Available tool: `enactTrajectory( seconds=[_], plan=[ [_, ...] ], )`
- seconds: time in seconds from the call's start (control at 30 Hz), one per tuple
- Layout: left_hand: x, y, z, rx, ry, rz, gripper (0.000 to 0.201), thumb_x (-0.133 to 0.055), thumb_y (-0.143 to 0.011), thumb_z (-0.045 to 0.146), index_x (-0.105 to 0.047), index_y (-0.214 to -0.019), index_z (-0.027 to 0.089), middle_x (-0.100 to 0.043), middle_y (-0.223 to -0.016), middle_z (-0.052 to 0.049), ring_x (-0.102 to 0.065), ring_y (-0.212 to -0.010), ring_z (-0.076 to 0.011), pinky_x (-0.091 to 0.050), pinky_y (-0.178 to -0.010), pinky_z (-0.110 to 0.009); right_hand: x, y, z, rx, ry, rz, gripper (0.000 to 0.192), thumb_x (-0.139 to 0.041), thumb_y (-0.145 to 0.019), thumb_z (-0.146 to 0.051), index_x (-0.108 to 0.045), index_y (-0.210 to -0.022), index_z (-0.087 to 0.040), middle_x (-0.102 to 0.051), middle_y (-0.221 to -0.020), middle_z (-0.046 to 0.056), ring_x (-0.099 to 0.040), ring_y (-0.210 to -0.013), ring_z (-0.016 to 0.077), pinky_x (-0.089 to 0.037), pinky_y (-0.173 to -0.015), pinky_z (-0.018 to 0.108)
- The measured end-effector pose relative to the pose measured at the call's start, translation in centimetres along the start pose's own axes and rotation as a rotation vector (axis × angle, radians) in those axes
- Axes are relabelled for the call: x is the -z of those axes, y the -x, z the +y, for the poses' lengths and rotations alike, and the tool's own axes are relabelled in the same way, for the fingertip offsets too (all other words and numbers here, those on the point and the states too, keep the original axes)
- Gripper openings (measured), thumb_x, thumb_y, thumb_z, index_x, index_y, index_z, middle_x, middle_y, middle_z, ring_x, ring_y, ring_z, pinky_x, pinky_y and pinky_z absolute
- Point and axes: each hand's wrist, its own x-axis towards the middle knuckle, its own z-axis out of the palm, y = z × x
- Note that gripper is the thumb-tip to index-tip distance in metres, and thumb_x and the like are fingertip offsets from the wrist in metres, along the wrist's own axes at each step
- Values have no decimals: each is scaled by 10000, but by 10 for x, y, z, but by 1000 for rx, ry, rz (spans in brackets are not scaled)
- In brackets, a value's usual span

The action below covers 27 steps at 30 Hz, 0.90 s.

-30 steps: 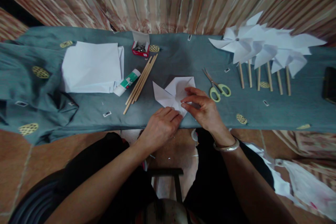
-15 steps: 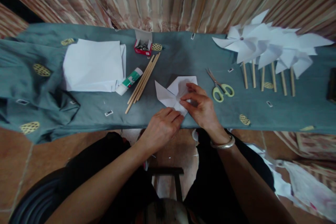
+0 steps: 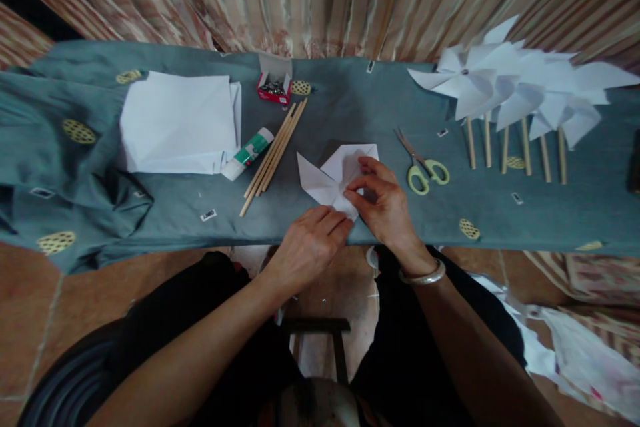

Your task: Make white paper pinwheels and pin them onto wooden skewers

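Two hands, left hand (image 3: 307,248), right hand (image 3: 385,203), pressing folded white paper (image 3: 325,177)

Dim, soft light; white pinwheels (image 3: 520,90) look brightest. Edges bend from the wide lens, corners darken, and fine detail stays slightly blurred.

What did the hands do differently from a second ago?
Hardly anything. The right hand shifted its fingers slightly on the folded white paper, and the left hand kept pressing its near corner. The scissors, glue stick and wooden sticks stayed put.
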Motion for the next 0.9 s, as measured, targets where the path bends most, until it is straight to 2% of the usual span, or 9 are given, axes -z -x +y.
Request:
enactTrajectory(
  seconds=[0.13,0.4,0.63,0.77,0.9],
  plan=[
    [-3,2,0,-17,10,25,236,-475,-954,157,-605,-1147,120,-683,-1019,-93,-620,-932,-210,-565,-817,-359,0,0,0,-14,-13,-18,53,-660,-810,-239,-684,-767,-258,-573,-1341,43,-536,-1206,283,-397,-1080,520],
    [-6,-1,-1,-6,45,-5,221,-468,-956,165,-634,-1096,126,-684,-1027,-101,-596,-964,-232,-550,-828,-378,1,1,-1,8,2,2,41,-668,-825,-261,-686,-788,-262,-589,-1330,42,-540,-1219,268,-417,-1083,487],
    [-6,-1,1,19,38,-1,224,-457,-972,180,-631,-1096,115,-692,-1039,-105,-599,-959,-226,-545,-815,-377,10,10,-2,19,36,3,91,-615,-878,-305,-700,-909,-295,-574,-1351,26,-548,-1229,265,-424,-1085,504],
    [-7,0,1,11,31,19,217,-481,-961,174,-635,-1091,94,-696,-1037,-109,-603,-944,-232,-546,-806,-378,16,16,-4,1,70,36,122,-642,-861,-310,-696,-967,-282,-581,-1348,53,-522,-1274,284,-399,-1107,517],
    [-8,0,2,12,29,26,214,-483,-960,176,-638,-1083,92,-697,-1026,-111,-603,-940,-233,-544,-806,-382,18,19,-4,-26,60,33,65,-648,-855,-304,-693,-887,-269,-591,-1331,56,-536,-1261,275,-392,-1110,507]
  ],
)
